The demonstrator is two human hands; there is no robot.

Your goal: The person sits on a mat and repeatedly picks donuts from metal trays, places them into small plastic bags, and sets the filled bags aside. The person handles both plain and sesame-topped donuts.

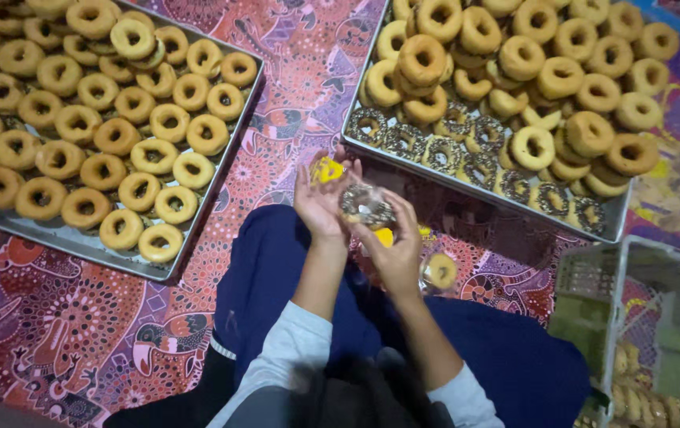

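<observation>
Head camera, looking straight down at a person sitting on a patterned red and purple mat [292, 95], legs in dark blue trousers [276, 269], arms in light grey sleeves.

Both hands are raised together in front of the body, between two metal trays. The left hand [318, 202] is open with its palm turned inward, fingers up, touching the left side of a doughnut with dark sprinkles [366, 206]. The right hand [395, 250] cups the same doughnut from below and the right, its fingers curled round it. The doughnut sits between the two hands, just in front of the near edge of the right tray. A clear plastic wrapper with yellow print [326, 170] shows around and behind the hands; how it is held cannot be made out.

The left tray [78, 244] is filled with plain golden doughnuts [118, 135] in loose rows. The right tray [483, 189] holds a heap of plain doughnuts, with a row of sprinkled doughnuts [455, 150] along its near edge.

One wrapped doughnut [440, 271] lies by the right knee. At lower right stands a pale green plastic crate [633, 293] with more doughnuts inside.
</observation>
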